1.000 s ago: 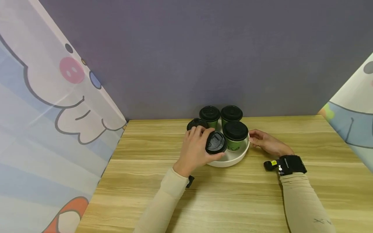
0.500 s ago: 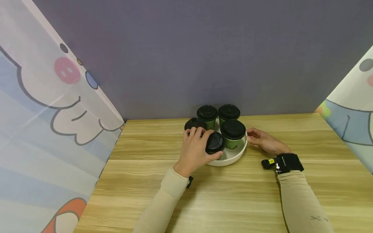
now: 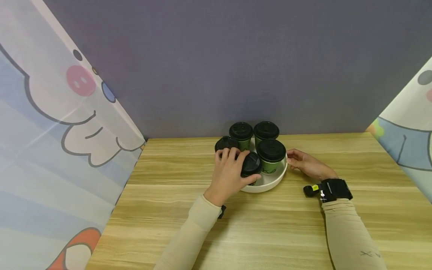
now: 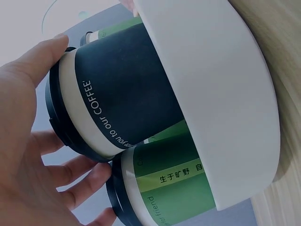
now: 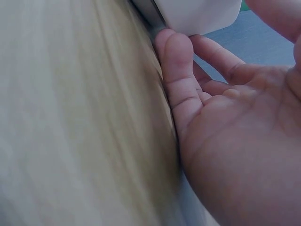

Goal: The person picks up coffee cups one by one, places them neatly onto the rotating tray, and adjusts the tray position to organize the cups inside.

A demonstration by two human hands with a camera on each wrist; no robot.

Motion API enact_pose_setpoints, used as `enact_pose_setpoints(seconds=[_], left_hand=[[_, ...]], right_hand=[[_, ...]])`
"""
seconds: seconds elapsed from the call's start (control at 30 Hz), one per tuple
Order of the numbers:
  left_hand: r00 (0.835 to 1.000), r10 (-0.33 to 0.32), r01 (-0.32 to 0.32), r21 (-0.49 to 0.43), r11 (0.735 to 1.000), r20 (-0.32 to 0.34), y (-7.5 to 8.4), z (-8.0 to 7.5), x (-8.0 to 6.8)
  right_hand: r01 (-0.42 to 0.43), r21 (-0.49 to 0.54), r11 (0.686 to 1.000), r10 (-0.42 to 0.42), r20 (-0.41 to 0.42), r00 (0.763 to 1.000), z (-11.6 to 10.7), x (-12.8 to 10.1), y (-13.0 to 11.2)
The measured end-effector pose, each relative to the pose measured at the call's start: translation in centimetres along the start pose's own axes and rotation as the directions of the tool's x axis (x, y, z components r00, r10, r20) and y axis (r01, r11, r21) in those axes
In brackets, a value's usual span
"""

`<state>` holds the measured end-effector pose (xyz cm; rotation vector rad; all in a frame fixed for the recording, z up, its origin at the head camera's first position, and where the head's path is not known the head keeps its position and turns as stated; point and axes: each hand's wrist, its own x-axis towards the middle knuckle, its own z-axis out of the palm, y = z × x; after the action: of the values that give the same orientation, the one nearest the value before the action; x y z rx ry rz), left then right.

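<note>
My left hand [image 3: 227, 172] grips the front paper coffee cup [image 3: 252, 165] near its black lid, with the thumb on the near side and fingers on the other. In the left wrist view this cup has a dark sleeve [image 4: 127, 80] with white lettering, and a green-sleeved cup [image 4: 174, 179] stands beside it, close to my fingertips. Several lidded cups share the round white tray [image 3: 266, 186]. At the tray's right side, my right hand [image 3: 312, 165] touches the outer wall with fairly straight fingers. The right wrist view shows the tray's edge [image 5: 202, 16] at those fingertips.
Behind the tray rises a grey panel [image 3: 202, 75], close to the back cups [image 3: 266, 130]. The wood-grain table [image 3: 256, 225] extends in front and to both sides. Cartoon-printed curtains [image 3: 40, 112] hang at left and right.
The front cup's lid has levelled, and more of the cup's side shows. My left hand keeps its grip with only a slight shift. My right hand stays at the tray's side.
</note>
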<state>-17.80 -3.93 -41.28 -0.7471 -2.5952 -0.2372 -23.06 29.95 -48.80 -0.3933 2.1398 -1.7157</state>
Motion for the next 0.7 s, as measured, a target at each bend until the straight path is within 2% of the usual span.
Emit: enact_pose_setpoints(seconds=[0.33, 0.7], left_hand=[[1.0, 0.015, -0.015, 0.005, 1.0, -0.005, -0.17, 0.08, -0.15], [1.0, 0.011, -0.013, -0.08, 0.997, -0.028, -0.6, -0.13, -0.06]], right_hand=[[0.01, -0.005, 1.0, -0.01, 0.009, 1.0, -0.07, 0.17, 0.53], [0.004, 0.018, 1.0, -0.004, 0.012, 1.0, 0.2, -0.13, -0.15]])
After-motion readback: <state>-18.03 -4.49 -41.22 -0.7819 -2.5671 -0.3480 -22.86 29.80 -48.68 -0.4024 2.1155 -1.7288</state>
